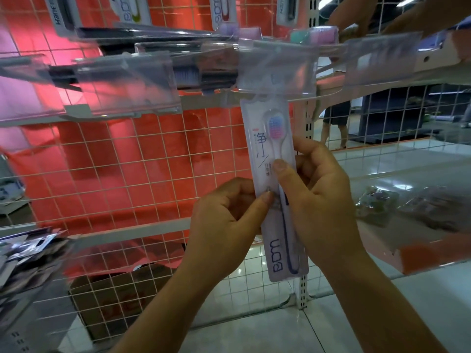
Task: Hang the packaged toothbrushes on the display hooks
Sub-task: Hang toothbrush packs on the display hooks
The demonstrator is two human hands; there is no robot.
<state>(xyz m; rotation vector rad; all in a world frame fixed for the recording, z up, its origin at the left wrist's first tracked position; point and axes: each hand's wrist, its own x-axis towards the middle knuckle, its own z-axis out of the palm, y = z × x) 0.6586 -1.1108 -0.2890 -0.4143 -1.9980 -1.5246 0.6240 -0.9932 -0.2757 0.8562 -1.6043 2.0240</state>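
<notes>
Hanging: pack (pixel 276 207) upright, top behind clear tag (pixel 277 70); hook hidden.
Left hand (pixel 224 220): pinching pack's edge.
Right hand (pixel 321 200): gripping pack.
Next: probably threading hole onto hook.

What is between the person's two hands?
In the head view, a long white toothbrush pack with a clear front stands upright there; left hand pinches its left edge, right hand grips its right.

Just bare arms from where I stand — the left hand (pixel 226 212) and right hand (pixel 322 200) are uncovered, and both forearms (pixel 175 304) run bare to the bottom edge of view. The fingers (pixel 284 174) end in short, trimmed nails — plain on the thumbs.
</notes>
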